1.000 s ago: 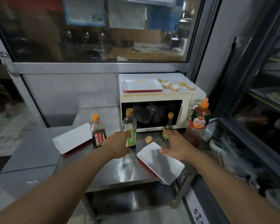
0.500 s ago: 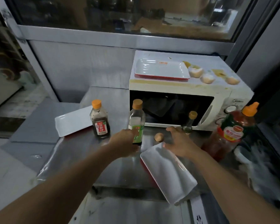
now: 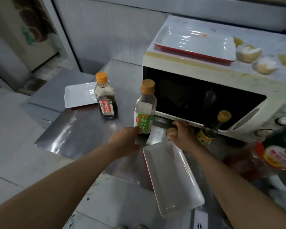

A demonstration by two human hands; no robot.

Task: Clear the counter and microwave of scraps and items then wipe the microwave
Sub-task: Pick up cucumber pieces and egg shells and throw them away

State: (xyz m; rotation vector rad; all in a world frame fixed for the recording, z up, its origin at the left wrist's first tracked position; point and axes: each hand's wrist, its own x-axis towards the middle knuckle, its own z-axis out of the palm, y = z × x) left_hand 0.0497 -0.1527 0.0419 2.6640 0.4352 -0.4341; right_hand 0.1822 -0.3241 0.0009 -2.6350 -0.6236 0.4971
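A white tray [image 3: 80, 95] lies at the counter's left end, just beside a dark sauce bottle [image 3: 106, 100]. The green-labelled bottle [image 3: 144, 111] is touched low on its label by the left hand [image 3: 125, 140]; whether the fingers wrap it cannot be told. The eggshell scrap [image 3: 171, 131] is pinched on the counter [image 3: 82, 129] by the right hand [image 3: 184, 135], below the microwave [image 3: 261, 86] door. It is judged light and brittle; light fingertip pressure is advised

Dim room, pale tiled floor [image 3: 15, 162], grey panelled wall [image 3: 106, 30] behind.
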